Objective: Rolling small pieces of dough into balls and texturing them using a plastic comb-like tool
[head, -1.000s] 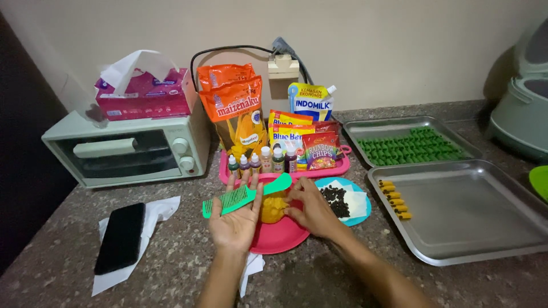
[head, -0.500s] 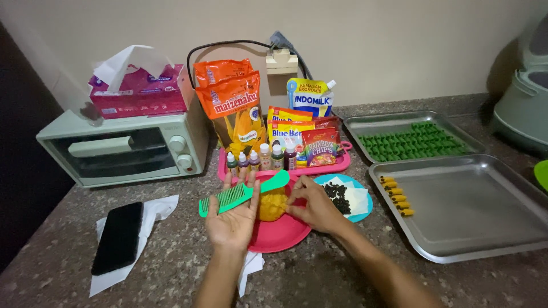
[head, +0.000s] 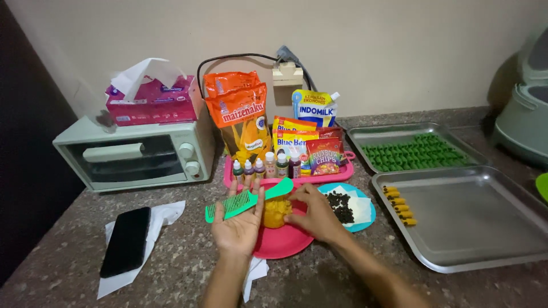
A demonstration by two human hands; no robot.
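A green comb (head: 242, 201) lies across the palm and fingers of my left hand (head: 238, 226), which is held flat, palm up, over the left part of a red plate (head: 288, 242). On that plate sits a lump of yellow-orange dough (head: 275, 212). My right hand (head: 314, 213) rests beside the lump, its fingertips pinching at the dough's top. A small blue plate (head: 362, 223) with dark bits and white paper squares sits just right of that hand.
A pink tray (head: 342, 171) holds small dye bottles and snack packets. Behind stand orange packets (head: 240, 108), a mint toaster oven (head: 134, 154) with a tissue box (head: 154, 102), a tray of green pieces (head: 414, 151), a steel tray (head: 474, 217) with yellow pieces, and a black phone (head: 127, 240).
Both hands stay over the red plate almost unmoved. The view has shifted slightly downward, so the objects sit a little higher in frame.
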